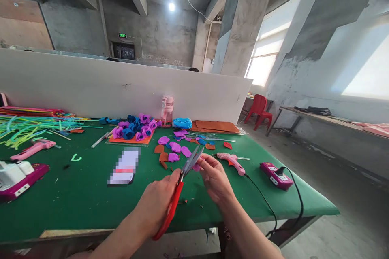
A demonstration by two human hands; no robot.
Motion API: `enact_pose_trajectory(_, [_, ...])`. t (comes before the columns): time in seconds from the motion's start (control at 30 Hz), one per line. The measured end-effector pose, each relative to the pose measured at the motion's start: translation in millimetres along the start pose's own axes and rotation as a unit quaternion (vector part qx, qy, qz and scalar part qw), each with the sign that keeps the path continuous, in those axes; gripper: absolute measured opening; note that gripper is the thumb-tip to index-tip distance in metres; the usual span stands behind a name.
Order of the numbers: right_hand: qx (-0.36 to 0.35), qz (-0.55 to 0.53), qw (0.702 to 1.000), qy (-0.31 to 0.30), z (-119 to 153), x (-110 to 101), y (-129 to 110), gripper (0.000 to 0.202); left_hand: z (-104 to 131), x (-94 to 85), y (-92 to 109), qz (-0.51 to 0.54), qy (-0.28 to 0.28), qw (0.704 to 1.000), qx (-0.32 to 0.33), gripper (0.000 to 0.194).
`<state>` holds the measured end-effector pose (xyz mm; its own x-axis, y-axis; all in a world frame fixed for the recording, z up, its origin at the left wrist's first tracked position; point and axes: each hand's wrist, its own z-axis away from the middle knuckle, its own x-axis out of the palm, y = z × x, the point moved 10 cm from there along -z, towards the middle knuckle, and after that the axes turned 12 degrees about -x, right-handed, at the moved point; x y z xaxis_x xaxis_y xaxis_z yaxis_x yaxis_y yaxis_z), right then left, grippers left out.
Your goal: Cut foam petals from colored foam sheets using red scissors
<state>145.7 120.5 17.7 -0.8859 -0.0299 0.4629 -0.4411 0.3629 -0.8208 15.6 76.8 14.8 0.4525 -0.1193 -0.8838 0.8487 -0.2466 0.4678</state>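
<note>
My left hand point(161, 200) is closed around red-handled scissors point(172, 208), whose blades stand slightly apart and point up and away from me. Between the fingertips of my right hand point(214, 176) is a small purple petal piece point(197, 167), mostly covered by the fingers and close to the blades. Just beyond the hands lie loose purple petals point(175, 147), brown pieces point(159, 149) and a few blue ones point(201, 141). To the right of my right hand rests a pink glue gun point(232, 162) with its cable running off the table.
Purple and blue flowers point(133, 127) sit on an orange sheet. A phone point(124, 166) lies left of my hands. Power strips point(276, 176) flank the green table point(100, 206). A pink bottle point(167, 110), blue packet point(182, 123) and brown sheets point(214, 126) stand along the white partition point(121, 85).
</note>
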Motion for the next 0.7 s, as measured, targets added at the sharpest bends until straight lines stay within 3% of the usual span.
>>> enact_pose_trajectory(0.3, [0.002, 0.004, 1.000, 0.000, -0.1, -1.4, 2.7, 0.016, 1.6, 1.9, 0.9, -0.025, -0.023, 0.999, -0.018, 0.049])
enact_pose_trajectory(0.47, [-0.009, 0.001, 1.000, 0.005, -0.9, -3.8, 1.3, 0.016, 2.8, -1.2, 3.0, -0.042, 0.001, 0.999, -0.002, 0.048])
enact_pose_trajectory(0.7, [-0.008, 0.005, 1.000, 0.013, -1.2, -3.9, 0.2, 0.018, 0.5, 2.8, 2.6, -0.056, -0.014, 0.998, -0.005, 0.048])
